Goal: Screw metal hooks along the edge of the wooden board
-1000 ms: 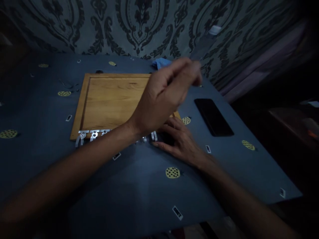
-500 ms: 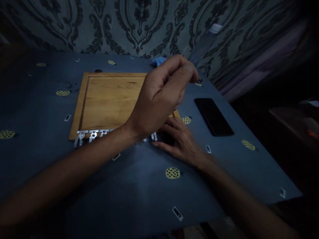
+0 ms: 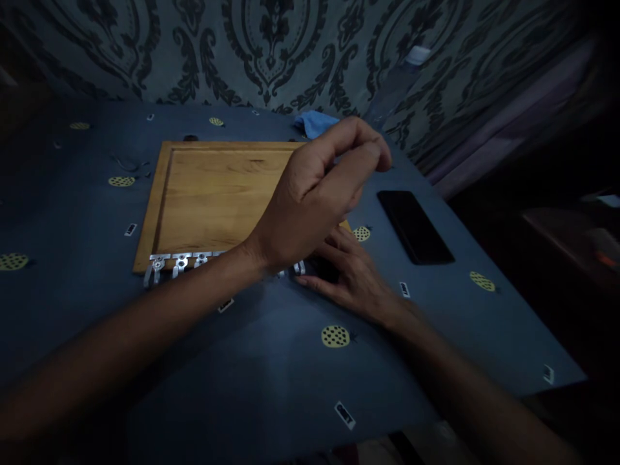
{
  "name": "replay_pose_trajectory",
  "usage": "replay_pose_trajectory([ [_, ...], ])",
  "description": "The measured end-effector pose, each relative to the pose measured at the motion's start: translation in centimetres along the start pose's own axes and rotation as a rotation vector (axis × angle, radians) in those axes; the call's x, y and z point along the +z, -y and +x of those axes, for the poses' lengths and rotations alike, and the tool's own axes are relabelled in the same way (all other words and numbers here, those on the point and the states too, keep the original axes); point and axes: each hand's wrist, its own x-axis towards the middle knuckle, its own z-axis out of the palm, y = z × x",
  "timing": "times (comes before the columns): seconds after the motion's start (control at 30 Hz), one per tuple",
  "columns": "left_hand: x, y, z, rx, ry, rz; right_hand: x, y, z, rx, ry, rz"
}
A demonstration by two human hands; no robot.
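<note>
In the head view, the left hand (image 3: 314, 194) was held up over the wooden board (image 3: 213, 194). Its fingers were curled, and the thumb was pressed to a fingertip. Whether something tiny was pinched there could not be told. The right hand (image 3: 351, 271) was laid flat and open on the table (image 3: 271, 361), at the near right corner of the board. Nothing was gripped by it. It was touching the end of a row of shiny metal pieces (image 3: 179, 263) set along the board's near edge.

The left arm was stretched right above that row, so the pieces could be knocked out of line if the arm were lowered. Anything small that was dropped could be lost on the dark cloth in such dim light. The black phone (image 3: 414, 226) lay near the right arm and could be bumped toward the table's edge.

Small white tags (image 3: 345, 413) were seen on the cloth, but their marks were too small to be read. No brand was seen on the phone.
</note>
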Motion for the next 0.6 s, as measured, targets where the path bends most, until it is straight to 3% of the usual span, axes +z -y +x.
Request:
replay_pose_trajectory([
  [0.2, -0.2, -0.3, -0.1, -0.052, 0.155, 0.025, -0.2, 0.3, -0.2, 0.040, -0.012, 0.006],
  [0.4, -0.6, -0.4, 0.3, -0.085, 0.079, 0.078, -0.7, 0.0, -0.2, 0.115, -0.019, 0.164],
  [0.6, -0.8, -0.6, 1.0, -0.053, 0.003, 0.182, -0.6, -0.4, -0.4, 0.115, -0.023, 0.152],
])
